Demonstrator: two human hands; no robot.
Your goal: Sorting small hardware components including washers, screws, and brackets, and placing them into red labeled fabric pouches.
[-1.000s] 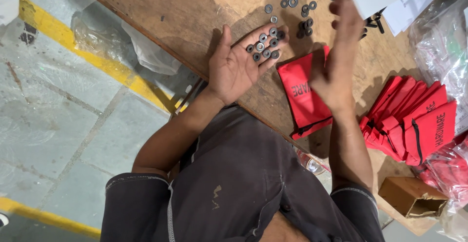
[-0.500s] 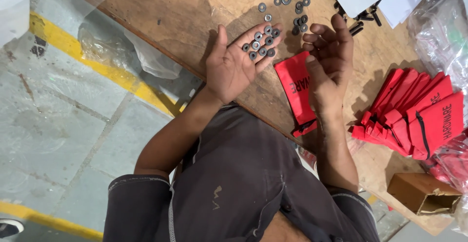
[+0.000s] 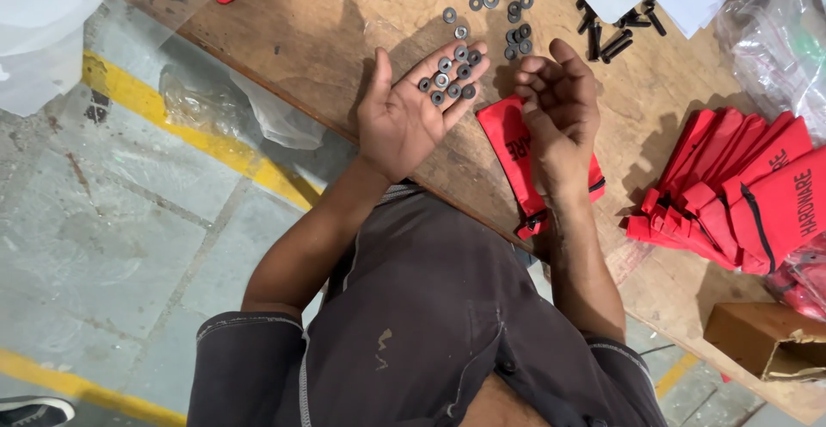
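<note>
Washers (image 3: 451,77) lie on the fingers of the left hand (image 3: 411,110), palm up and flat above the wooden table (image 3: 284,40). The right hand (image 3: 561,116) has curled its fingers since a moment ago, above the red pouch (image 3: 509,139). Whether it grips anything cannot be told; the pouch is partly hidden beneath it.

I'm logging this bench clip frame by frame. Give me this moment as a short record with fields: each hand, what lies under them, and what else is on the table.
left hand: open, palm up, several dark washers lying on the fingers
right hand: fingers curled, held above a red pouch
table: wooden; loose washers and black bolts beyond the hands
right side: stack of red pouches, cardboard box
</note>
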